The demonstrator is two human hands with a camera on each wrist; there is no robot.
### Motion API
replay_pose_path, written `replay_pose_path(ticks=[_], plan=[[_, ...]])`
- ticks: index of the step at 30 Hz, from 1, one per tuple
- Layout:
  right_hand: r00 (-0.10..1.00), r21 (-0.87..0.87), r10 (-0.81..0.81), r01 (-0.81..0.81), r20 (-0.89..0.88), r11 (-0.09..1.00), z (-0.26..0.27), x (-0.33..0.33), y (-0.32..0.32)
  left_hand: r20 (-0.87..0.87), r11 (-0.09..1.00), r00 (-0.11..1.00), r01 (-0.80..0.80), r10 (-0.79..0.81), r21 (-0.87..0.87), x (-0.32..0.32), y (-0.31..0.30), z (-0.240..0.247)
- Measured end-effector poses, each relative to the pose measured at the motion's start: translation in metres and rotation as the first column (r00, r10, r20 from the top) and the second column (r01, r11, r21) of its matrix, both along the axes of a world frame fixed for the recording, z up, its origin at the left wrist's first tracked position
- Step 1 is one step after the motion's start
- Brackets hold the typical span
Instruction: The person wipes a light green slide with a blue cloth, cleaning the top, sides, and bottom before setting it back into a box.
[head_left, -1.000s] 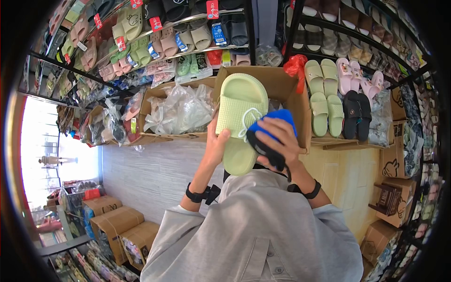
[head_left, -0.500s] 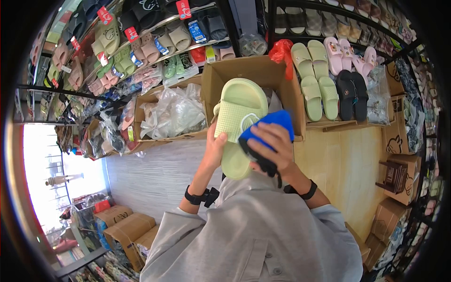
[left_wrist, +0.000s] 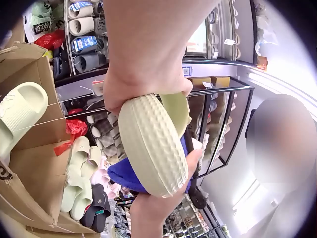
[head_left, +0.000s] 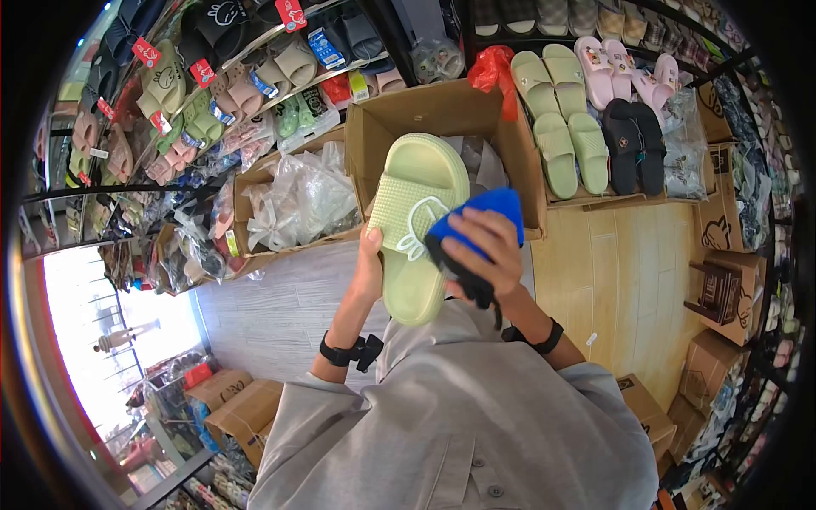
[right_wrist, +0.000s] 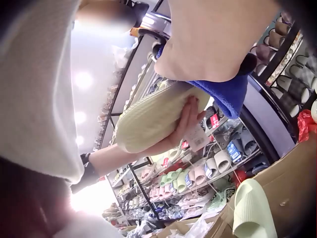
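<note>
A light green slide slipper (head_left: 415,289) with a white rabbit outline on its strap is held upright in front of the body. My left hand (head_left: 368,270) grips its left edge, thumb on the front and the other fingers behind. My right hand (head_left: 486,255) holds a blue cloth (head_left: 495,212) with a black part, its edge at the right side of the strap. In the right wrist view the blue cloth (right_wrist: 225,94) looks fuzzy and lies against the slipper (right_wrist: 153,119). A white tag (right_wrist: 197,139) hangs by the left hand's fingers. Another green slipper (left_wrist: 22,111) stands at the box.
Behind the slipper stands an open cardboard box (head_left: 518,161), with a red plastic bag (head_left: 493,72) at its corner. To its left, a box holds clear-bagged goods (head_left: 310,200). Green, pink and black slippers (head_left: 633,144) sit at the right. Shelves of slippers rise behind.
The head view has shifted, so boxes and shelves sit further left. The slipper has tilted slightly, and more of its rabbit outline shows beside the cloth. Both hands keep their holds.
</note>
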State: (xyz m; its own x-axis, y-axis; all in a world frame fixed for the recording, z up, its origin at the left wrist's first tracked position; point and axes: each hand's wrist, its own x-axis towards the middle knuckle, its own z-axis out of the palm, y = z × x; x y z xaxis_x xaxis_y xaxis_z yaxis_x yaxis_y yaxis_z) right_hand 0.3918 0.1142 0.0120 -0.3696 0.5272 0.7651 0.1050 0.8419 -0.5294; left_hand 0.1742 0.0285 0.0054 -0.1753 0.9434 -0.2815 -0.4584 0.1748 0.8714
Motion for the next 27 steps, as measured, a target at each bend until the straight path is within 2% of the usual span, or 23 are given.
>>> replay_pose_path(ticks=[2,5,8,9,12,15,17,19,22,23,24,27], plan=[[0.991,0.059,0.111,-0.116,0.076,0.992,0.006,0.0,-0.009,0.04,1.0,0.999,-0.01,0.01,0.004,-0.003,0.004,0.003],[0.974,0.2,0.159,-0.189,0.159,0.961,0.005,0.0,-0.01,0.039,0.999,0.999,-0.024,0.023,0.025,-0.009,0.013,0.006],[0.978,0.088,0.177,-0.187,0.115,0.978,-0.004,0.004,0.009,0.073,1.0,0.997,0.0,-0.002,0.031,-0.014,0.019,0.006],[0.986,0.034,0.147,-0.15,0.074,0.988,-0.004,0.005,0.016,0.089,0.999,0.995,0.032,-0.036,0.035,-0.02,0.019,0.002],[0.999,-0.064,-0.01,0.013,0.048,0.998,0.002,-0.001,0.036,-0.042,0.991,0.991,0.127,-0.125,0.036,-0.029,0.023,-0.003],[0.993,-0.07,-0.087,0.093,0.078,0.993,0.017,-0.013,0.033,0.076,0.996,0.994,0.069,-0.072,0.051,-0.032,0.031,-0.008],[0.99,-0.015,-0.097,0.1,0.106,0.995,0.027,-0.024,0.026,-0.168,0.992,0.983,0.096,-0.08,0.088,-0.033,0.038,-0.007],[0.989,0.035,-0.033,0.028,0.142,0.999,0.034,-0.038,0.015,-0.402,0.986,0.913,0.119,-0.062,0.12,-0.036,0.043,-0.005],[0.973,0.147,0.003,-0.038,0.23,0.988,0.036,-0.049,0.004,-0.292,0.986,0.951,0.132,-0.097,0.103,-0.044,0.047,-0.005],[0.97,0.183,0.009,-0.055,0.242,0.982,0.037,-0.049,0.008,-0.207,0.973,0.966,0.184,-0.153,0.142,-0.049,0.052,-0.004],[0.967,0.218,0.018,-0.075,0.255,0.973,0.038,-0.047,0.014,-0.202,0.969,0.965,0.199,-0.168,0.147,-0.053,0.054,-0.006],[0.973,0.148,-0.084,0.052,0.215,0.988,0.04,-0.048,0.036,-0.192,0.959,0.96,0.233,-0.202,0.159,-0.066,0.053,-0.009]])
